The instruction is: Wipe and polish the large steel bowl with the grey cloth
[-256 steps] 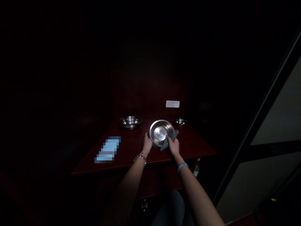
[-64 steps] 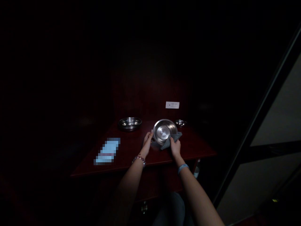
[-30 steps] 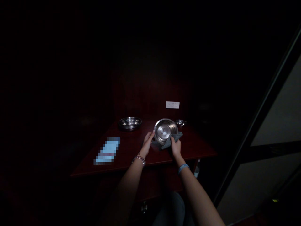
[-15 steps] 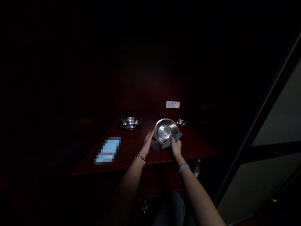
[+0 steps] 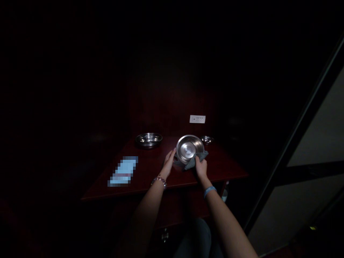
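A shiny steel bowl (image 5: pixel 187 147) is tilted up over the desk, its inside facing me. Against its left side my left hand (image 5: pixel 168 162) grips the wall, with the fingers partly hidden behind it. A grey-green cloth (image 5: pixel 191 163) is folded over the bowl's lower right rim. My right hand (image 5: pixel 201 167) is closed on that cloth, thumb toward the inside of the bowl.
Stacked steel bowls (image 5: pixel 148 140) stand at the back left of the dark red desk (image 5: pixel 150 172). A smaller steel bowl (image 5: pixel 206 140) sits behind on the right. A pixelated light-blue item (image 5: pixel 123 172) lies at left. A wall socket (image 5: pixel 197 119) and a bottle (image 5: pixel 225 191) also show.
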`<state>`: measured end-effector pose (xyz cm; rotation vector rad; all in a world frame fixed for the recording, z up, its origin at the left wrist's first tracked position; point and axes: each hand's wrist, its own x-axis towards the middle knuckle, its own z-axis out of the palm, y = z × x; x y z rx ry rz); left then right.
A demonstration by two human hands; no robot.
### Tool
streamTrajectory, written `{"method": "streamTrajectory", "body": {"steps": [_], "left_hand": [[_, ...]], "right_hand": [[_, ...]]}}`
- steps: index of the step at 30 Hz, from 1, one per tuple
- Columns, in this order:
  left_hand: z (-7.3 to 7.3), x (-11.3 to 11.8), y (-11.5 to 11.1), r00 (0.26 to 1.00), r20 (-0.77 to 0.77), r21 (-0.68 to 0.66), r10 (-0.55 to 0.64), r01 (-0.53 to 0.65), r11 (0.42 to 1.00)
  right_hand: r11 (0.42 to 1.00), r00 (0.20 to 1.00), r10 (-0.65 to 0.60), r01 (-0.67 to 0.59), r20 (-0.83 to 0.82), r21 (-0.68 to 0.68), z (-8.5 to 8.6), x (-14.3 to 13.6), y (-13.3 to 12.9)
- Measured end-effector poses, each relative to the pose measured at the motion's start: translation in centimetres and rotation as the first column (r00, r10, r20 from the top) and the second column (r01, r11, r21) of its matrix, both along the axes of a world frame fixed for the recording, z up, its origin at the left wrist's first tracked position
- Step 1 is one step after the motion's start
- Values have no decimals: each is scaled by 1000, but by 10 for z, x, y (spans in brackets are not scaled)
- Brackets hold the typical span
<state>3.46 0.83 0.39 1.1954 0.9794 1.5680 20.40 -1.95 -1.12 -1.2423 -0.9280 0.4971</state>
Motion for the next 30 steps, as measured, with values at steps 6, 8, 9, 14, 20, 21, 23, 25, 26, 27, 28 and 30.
{"method": "streamTrajectory", "body": {"steps": [6, 8, 9, 14, 20, 21, 23, 25, 26, 27, 28, 30], "left_hand": [[1, 0, -1, 1000, 19, 3, -17, 17, 1000], [1, 0, -1, 1000, 21, 1, -15, 15, 1000], [0, 0, -1, 1000, 19, -1, -15, 15, 1000], [0, -1, -1, 1000, 16, 7, -15, 15, 1000], [0, -1, -2, 1000, 15, 8, 12, -12, 1000], [-1, -1, -1, 1000, 13, 11, 11, -11, 1000], [-2, -1, 0, 1000, 8, 23, 6, -6, 1000], [-2, -1, 1, 1000, 6, 35, 2, -2, 999], [-3, -1, 2, 1000, 8, 39, 3, -3, 999], [-3, -1, 2, 1000, 11, 41, 3, -4, 999], [-3, -1, 2, 1000, 15, 41, 6, -6, 999], [-2, -1, 2, 1000, 19, 37, 11, -11, 999]], "right_hand": [[1000, 1000, 4, -4, -9, -1, -1, 0, 1], [1000, 1000, 8, -8, -7, 0, -1, 0, 1], [1000, 1000, 11, -11, -5, -2, -1, 0, 1], [1000, 1000, 11, -11, -6, -9, -1, 0, 2], [1000, 1000, 12, -12, -7, -6, -4, 1, 4], [1000, 1000, 10, -10, -6, -4, -4, 1, 4], [1000, 1000, 4, -4, -4, -4, -4, 1, 4], [1000, 1000, 3, -3, -2, -2, -4, 1, 3], [1000, 1000, 4, -4, -2, 0, -4, 1, 3], [1000, 1000, 6, -6, -2, 2, -5, 1, 3], [1000, 1000, 9, -9, -5, 5, -5, 1, 4], [1000, 1000, 18, -18, -13, 7, -5, 1, 4]]}}
